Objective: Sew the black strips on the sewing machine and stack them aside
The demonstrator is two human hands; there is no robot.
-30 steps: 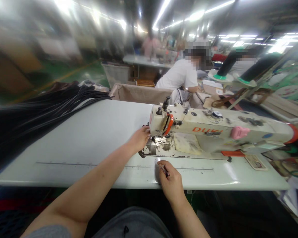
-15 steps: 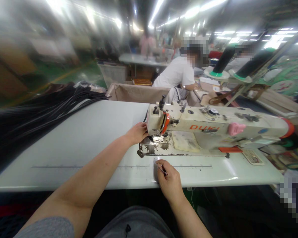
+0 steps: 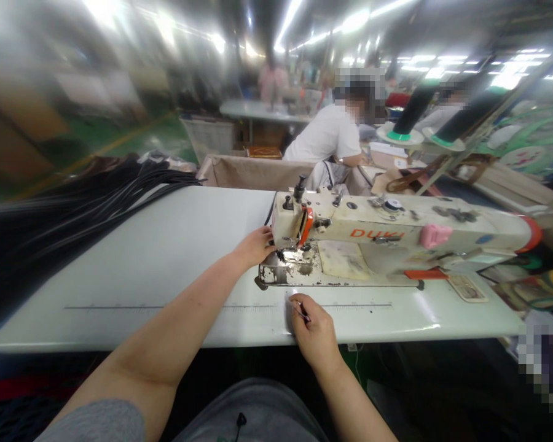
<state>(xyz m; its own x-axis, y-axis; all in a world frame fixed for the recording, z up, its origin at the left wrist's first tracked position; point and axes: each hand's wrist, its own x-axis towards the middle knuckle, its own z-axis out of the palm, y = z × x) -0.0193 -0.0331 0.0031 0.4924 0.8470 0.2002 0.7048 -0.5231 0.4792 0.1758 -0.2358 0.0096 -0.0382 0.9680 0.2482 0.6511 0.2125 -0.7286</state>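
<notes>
My left hand [image 3: 257, 245] reaches to the left end of the white sewing machine [image 3: 341, 227], beside its needle area. Its fingers are closed at a thin black strip [image 3: 270, 216] that comes down behind the machine head; the fingertips are partly hidden there. My right hand [image 3: 316, 328] rests at the table's front part, below the machine bed [image 3: 304, 270]. Its fingers are closed around a slim metal tool [image 3: 300, 311] that looks like tweezers, most of it covered by the hand.
A thick bundle of black strips [image 3: 120, 190] hangs over the table's [image 3: 175, 245] left edge. Behind stands a fabric-lined bin [image 3: 258, 172], with a person in a white shirt [image 3: 325, 135] leaning beyond it. Black thread cones [image 3: 415, 110] rise at the right.
The view has shifted slightly. Both hands keep almost the same places at the machine and the table edge, and hold as before.
</notes>
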